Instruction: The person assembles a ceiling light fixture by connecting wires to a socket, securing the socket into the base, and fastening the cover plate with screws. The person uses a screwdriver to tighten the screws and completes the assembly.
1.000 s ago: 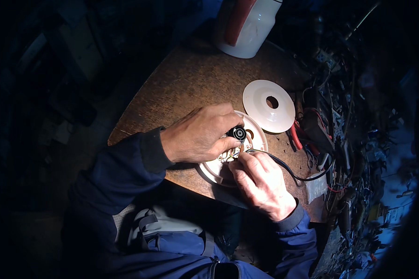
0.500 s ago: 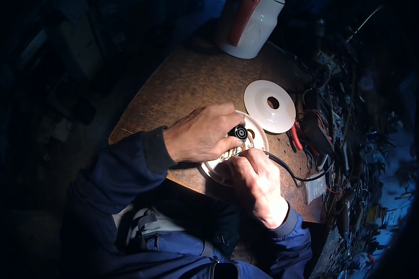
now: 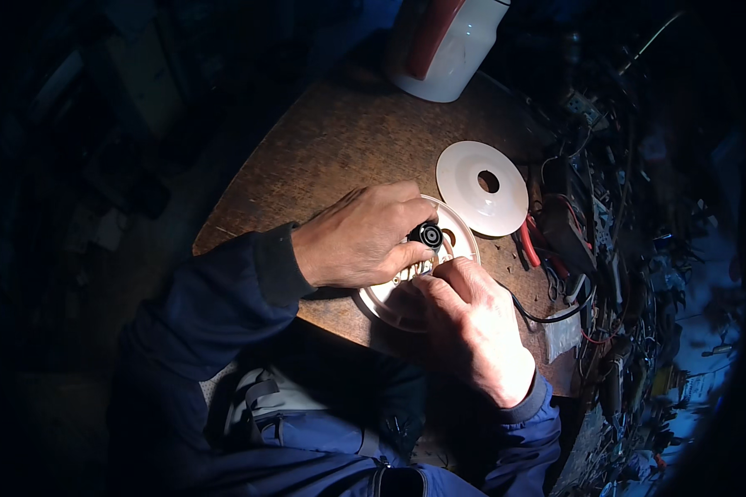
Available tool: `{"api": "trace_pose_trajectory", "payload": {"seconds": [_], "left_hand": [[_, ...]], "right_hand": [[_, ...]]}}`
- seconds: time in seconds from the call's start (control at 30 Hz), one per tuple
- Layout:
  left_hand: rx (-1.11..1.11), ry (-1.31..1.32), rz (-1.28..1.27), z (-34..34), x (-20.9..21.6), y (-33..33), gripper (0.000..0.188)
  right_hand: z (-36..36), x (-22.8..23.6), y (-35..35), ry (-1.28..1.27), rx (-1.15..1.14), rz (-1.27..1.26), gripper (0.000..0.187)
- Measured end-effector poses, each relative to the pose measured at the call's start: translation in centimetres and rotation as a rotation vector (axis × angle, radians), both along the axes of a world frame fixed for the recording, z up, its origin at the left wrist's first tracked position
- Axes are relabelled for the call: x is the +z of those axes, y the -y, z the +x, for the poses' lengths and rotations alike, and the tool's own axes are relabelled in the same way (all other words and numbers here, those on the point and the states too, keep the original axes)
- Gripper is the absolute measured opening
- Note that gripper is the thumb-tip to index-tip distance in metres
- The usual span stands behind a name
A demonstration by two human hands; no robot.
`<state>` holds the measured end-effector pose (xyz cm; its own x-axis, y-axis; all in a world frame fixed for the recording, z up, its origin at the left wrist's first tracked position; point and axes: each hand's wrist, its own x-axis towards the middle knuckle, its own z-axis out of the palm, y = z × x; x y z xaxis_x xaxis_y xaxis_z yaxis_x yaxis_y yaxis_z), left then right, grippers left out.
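Observation:
My left hand (image 3: 360, 236) is closed around a short black cylindrical piece (image 3: 429, 235) with ringed markings on its round end. That piece sits over a white round base (image 3: 464, 232), which shows holes and raised fittings inside. At the lower right of the base, the fingers of my right hand (image 3: 477, 327) are pinched together close to some thin pale wires. What lies between those fingertips is hidden. A black cable (image 3: 547, 320) comes out from behind my right hand and curves off to the right. Beyond the base lies a white disc-shaped cover (image 3: 482, 186) with a central hole.
The brown wooden bench top (image 3: 323, 141) carries a white and red container (image 3: 452, 50) at its far side. Red-handled pliers (image 3: 529, 242) and a small clear bag (image 3: 563, 333) lie to the right. Past them is a dense clutter of wires and parts (image 3: 617, 248).
My right hand has shifted a little right and now covers more of the black cable. My left hand and the black piece stay nearly where they were.

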<state>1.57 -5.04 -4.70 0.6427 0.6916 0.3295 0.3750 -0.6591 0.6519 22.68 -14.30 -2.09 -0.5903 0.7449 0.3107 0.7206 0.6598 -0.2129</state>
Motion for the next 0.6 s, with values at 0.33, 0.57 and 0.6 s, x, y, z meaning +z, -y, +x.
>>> {"api": "trace_pose_trajectory", "payload": {"seconds": [0.33, 0.57, 0.6], "left_hand": [[-0.070, 0.044, 0.074, -0.1, -0.4, -0.2, 0.031], [-0.064, 0.041, 0.042, 0.0, 0.0, -0.1, 0.035], [-0.070, 0.046, 0.043, -0.1, 0.0, -0.1, 0.036]], "right_hand": [[1.8, -1.2, -0.8, -0.213, 0.130, -0.060, 0.034], [4.1, -2.2, 0.0, -0.330, 0.071, -0.057, 0.042], [4.3, -2.3, 0.0, -0.324, 0.089, -0.049, 0.044]]}}
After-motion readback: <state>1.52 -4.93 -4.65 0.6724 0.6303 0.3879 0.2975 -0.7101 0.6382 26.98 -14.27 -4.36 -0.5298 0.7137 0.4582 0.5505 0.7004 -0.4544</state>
